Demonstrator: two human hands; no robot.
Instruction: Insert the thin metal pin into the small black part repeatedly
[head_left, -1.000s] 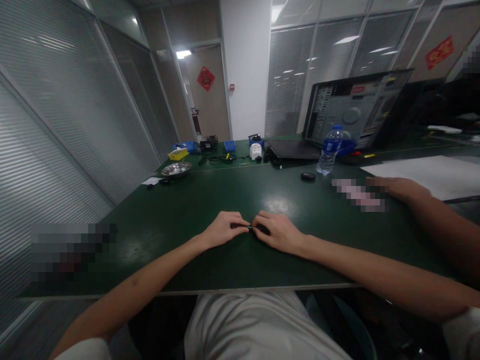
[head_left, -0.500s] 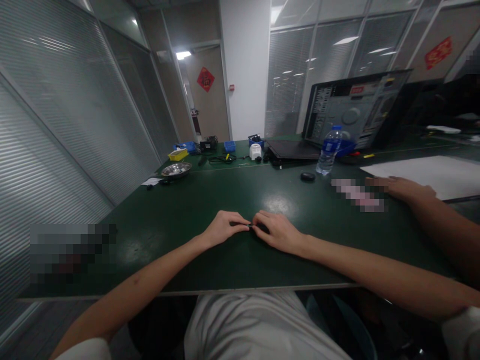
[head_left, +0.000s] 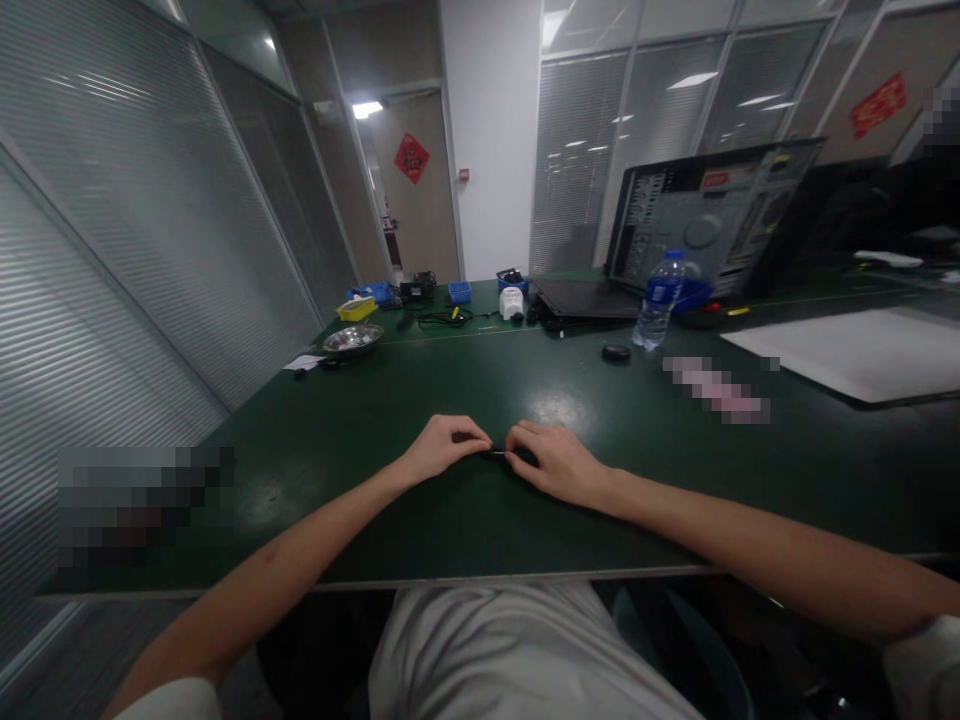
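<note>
red paper sign (head_left: 412, 157) with a dark Chinese character on the far door, second red sign (head_left: 878, 104) on the right partition, character unreadable, bottle label (head_left: 659, 293) too small to read

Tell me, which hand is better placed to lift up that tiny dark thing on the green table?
Probably the left hand. Its fingertips are curled over the small dark piece, while the right hand only meets it at one end. It's close, though: both hands touch it.
</note>
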